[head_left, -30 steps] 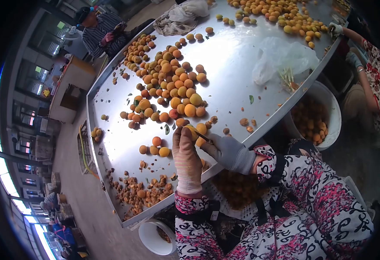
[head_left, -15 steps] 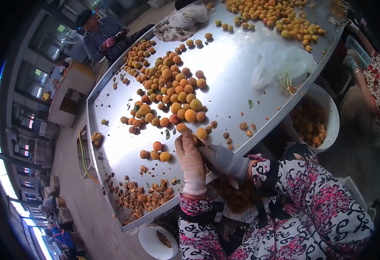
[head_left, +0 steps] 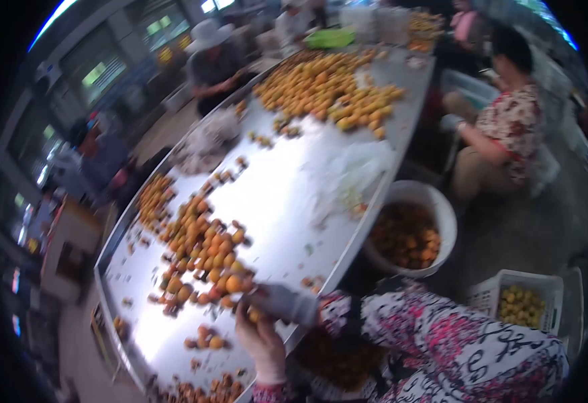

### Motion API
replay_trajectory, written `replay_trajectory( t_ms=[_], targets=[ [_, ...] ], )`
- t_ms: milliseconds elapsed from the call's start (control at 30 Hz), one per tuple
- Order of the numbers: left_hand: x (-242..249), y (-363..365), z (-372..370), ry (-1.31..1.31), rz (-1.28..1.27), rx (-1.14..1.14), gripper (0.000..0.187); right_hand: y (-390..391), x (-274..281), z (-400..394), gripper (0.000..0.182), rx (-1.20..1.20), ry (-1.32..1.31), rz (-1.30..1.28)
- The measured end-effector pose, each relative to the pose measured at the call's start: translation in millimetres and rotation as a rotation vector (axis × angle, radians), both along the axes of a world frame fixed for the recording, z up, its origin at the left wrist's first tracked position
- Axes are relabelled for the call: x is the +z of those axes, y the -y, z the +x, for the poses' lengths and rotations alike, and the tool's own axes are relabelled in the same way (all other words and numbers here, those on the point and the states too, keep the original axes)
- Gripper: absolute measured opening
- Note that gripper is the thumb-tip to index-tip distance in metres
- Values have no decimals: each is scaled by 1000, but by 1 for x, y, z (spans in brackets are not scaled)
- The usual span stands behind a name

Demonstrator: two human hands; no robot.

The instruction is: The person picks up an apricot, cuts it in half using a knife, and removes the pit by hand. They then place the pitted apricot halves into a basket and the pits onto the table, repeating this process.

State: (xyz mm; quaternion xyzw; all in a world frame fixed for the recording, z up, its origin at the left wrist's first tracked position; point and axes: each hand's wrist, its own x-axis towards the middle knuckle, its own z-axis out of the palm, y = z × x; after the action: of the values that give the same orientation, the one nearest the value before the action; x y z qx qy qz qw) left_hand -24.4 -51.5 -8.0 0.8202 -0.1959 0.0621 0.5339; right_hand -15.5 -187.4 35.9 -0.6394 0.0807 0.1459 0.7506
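Observation:
My left hand (head_left: 262, 341), in a light glove, is at the near edge of the metal table with its fingers curled around an apricot (head_left: 254, 314). Over it reaches my right hand (head_left: 284, 303) in a grey glove, its fingers closed close to the same fruit. Motion blur hides what the right fingers hold, if anything. Just beyond both hands lies a heap of orange and yellow apricots (head_left: 203, 248). A few loose apricots (head_left: 205, 338) sit left of my left hand, and split pieces (head_left: 207, 389) lie at the table's near corner.
The raised-rim metal table (head_left: 280, 201) carries a larger apricot pile (head_left: 327, 87) and plastic bags (head_left: 348, 171). To the right stand a white bucket (head_left: 447, 218) of fruit and a white crate (head_left: 482, 295) of yellow fruit. Other people sit around the table.
The view has swung up and to the right, bringing more of the far table, the crate and more people into sight. Both hands stay together at the near table edge.

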Motion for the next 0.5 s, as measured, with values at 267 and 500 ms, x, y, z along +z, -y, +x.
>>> replay_trajectory(
  t_ms=[267, 500],
  targets=[
    [51, 28, -28, 119, 178, 197, 53, -14, -9, 2, 44, -139, 187, 82],
    [34, 29, -23, -74, -124, 218, 49, -29, -23, 8, 39, -362, 330, 108]
  ],
)
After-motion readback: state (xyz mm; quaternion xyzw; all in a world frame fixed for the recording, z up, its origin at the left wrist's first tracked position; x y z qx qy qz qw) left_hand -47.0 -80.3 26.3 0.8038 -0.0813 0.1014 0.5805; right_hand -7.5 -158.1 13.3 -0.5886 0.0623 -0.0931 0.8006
